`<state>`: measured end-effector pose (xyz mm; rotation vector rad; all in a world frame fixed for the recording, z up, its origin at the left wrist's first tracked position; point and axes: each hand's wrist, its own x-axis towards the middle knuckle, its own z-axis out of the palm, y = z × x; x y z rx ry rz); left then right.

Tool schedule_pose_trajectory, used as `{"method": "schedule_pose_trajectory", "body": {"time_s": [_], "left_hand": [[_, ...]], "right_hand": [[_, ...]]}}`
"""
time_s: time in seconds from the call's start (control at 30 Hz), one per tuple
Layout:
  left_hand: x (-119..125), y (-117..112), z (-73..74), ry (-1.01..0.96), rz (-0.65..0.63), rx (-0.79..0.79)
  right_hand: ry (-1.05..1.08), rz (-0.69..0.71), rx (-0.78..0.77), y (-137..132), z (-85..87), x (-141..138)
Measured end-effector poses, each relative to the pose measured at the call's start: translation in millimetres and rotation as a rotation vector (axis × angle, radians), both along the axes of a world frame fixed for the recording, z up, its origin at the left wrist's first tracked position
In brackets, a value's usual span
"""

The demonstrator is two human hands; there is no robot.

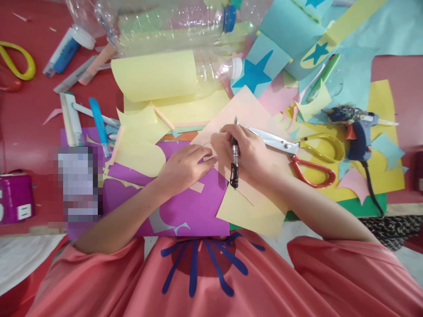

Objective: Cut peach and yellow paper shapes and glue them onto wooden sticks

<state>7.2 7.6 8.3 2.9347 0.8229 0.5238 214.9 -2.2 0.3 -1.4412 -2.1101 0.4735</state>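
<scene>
My right hand point(247, 147) is closed around a black and clear pen point(235, 152), its tip pointing away from me. This hand rests on a sheet of peach paper point(243, 103). To its left, my left hand point(187, 167) bends its thumb and fingers together on peach paper near the sheet's left edge. A thin curved line shows just above those fingertips; whether the paper in them is a separate piece, I cannot tell. Scissors point(280, 143) with one yellow and one red handle lie on the sheet, right of my right hand. Purple paper point(194, 207) lies beneath my left hand.
A plastic bottle wrapped in yellow paper point(153, 75) lies at the back, beside another clear bottle point(172, 22). A blue glue gun point(361, 136) is at the right. A blurred phone point(79, 182) lies at the left. Blue star cutouts point(256, 72) and paper scraps cover the red table point(20, 114).
</scene>
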Motion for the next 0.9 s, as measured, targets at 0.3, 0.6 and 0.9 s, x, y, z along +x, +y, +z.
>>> {"method": "schedule_pose_trajectory", "body": {"time_s": [0.3, 0.6, 0.9], "left_hand": [[0.3, 0.2, -0.6, 0.012, 0.001, 0.016], [4.5, -4.5, 4.0, 0.044, 0.0, -0.001], [7.1, -12.9, 7.4, 0.044, 0.038, 0.064]], "right_hand": [[0.028, -0.01, -0.075, 0.4, 11.1, -1.2], [0.007, -0.021, 0.021, 0.1, -2.3, -1.4], [0.09, -0.033, -0.034, 0.4, 3.3, -1.4]]}}
